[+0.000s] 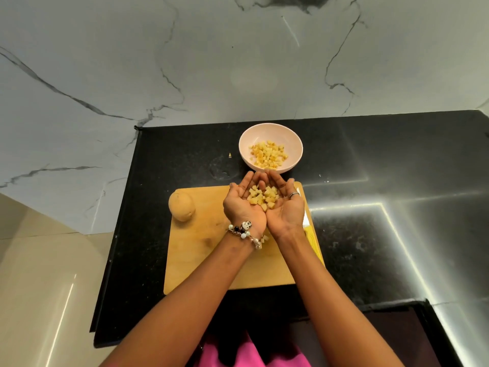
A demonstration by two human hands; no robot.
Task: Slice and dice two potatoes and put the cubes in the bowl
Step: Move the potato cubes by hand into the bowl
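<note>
Two potatoes are called for; one is judged already diced, while a whole potato (pixel 182 207) lies uncut at the left edge of the wooden cutting board (pixel 201 255). A first batch of potato cubes (pixel 267 154) is seen inside the pale pink bowl (pixel 244 148), which stands on the black tabletop (pixel 370 154) just beyond the board's far edge. A second batch, the cupped cubes (pixel 263 198), is carried in both palms above the far end of the board, near the bowl's rim but not yet over it. A few stray cubes (pixel 264 238) are left on the board under the wrists, and one small scrap (pixel 230 155) lies on the tabletop left of the bowl.

The grip is formed by two hands held side by side, palms up. The left hand (pixel 242 206) (a beaded bracelet (pixel 244 230) at its wrist) and the right hand (pixel 287 209) (a ring (pixel 293 195) on one finger) are pressed together along their inner edges, fingers gently hollowed into a shallow scoop, not closed around the load. Nothing is pinched; the cubes merely rest in the hollow.

Remaining work is judged to be tipping this load into the bowl, gathering the strays, then slicing and dicing the whole potato. A yellow object (pixel 313 238), perhaps a knife handle, shows at the board's right edge, largely hidden by the right forearm.
</note>
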